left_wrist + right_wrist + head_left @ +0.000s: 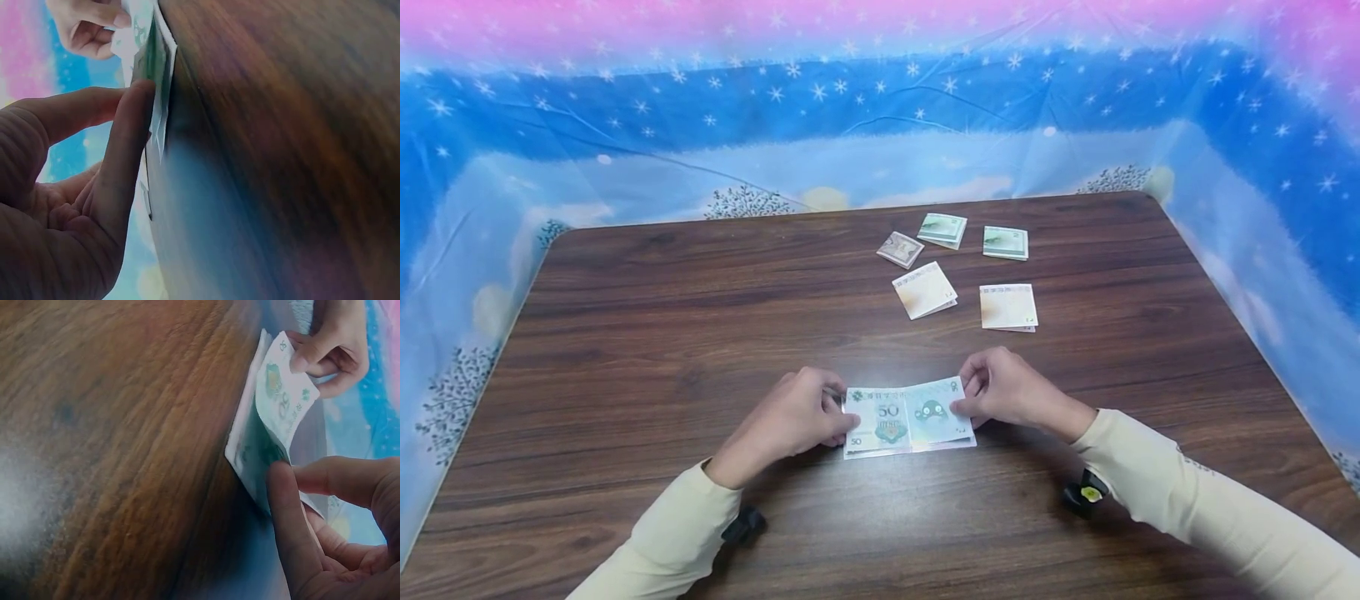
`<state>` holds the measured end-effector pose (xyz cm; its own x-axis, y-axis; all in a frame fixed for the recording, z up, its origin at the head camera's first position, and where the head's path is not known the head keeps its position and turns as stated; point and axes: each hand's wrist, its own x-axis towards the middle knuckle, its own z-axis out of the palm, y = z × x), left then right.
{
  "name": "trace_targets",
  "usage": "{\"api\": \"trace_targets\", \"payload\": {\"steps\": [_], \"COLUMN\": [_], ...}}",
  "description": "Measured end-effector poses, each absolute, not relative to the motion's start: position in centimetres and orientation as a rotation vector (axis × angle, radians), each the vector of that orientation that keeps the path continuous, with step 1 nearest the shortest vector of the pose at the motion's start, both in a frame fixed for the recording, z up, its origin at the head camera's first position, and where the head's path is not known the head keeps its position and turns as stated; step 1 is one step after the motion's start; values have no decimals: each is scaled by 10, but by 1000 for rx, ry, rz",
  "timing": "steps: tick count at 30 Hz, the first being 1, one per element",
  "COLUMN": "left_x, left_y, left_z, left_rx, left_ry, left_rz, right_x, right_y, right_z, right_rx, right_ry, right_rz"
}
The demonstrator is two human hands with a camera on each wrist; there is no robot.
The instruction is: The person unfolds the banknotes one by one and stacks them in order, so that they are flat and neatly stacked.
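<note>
From the head view I see a green printed note point(936, 417) marked 50, flat-faced and rectangular, with a crease down its middle, just above the near part of the dark wood-grained table point(647, 333). A pale sheet point(943, 446) shows under its near edge. My left hand point(808, 408) pinches one short end between thumb and curled fingers; my right hand point(1011, 392) pinches the other. Beyond lie a small brown folded note point(900, 249), two green folded notes point(1006, 242) and two pale folded notes point(1008, 307), all well apart from my grip. Snowflake-printed cloth point(812, 100) hangs in soft wrinkles behind the table.

Through the left wrist view I get the paper nearly edge-on, as thin stacked layers. The left thumb stands in front of its near end, the right hand at the far one.

In the right wrist view the upper paper bows in a smooth curve, lifted from the layer beneath. The right thumb and forefinger block my sight of the near corner.
</note>
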<state>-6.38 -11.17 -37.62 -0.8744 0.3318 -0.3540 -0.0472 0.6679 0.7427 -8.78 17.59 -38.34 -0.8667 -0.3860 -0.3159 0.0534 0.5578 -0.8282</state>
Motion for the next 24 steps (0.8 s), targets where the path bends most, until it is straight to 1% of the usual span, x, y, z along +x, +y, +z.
{"api": "trace_targets", "payload": {"steps": [7,15,19,24], "left_x": [-64,-63,-63,-65], "left_y": [-106,-106,-106,-104], "left_z": [-377,-378,-377,-376], "left_rx": [248,272,275,309], "left_ry": [2531,2595,2608,2620], "left_rz": [907,882,866,859], "right_x": [-88,-87,-86,-89], "right_y": [175,177,177,180], "right_z": [-388,-386,-386,-385], "right_rx": [-301,-334,-297,-321], "right_ry": [2366,2543,2542,2515], "right_rz": [-1173,-929,-934,-983]}}
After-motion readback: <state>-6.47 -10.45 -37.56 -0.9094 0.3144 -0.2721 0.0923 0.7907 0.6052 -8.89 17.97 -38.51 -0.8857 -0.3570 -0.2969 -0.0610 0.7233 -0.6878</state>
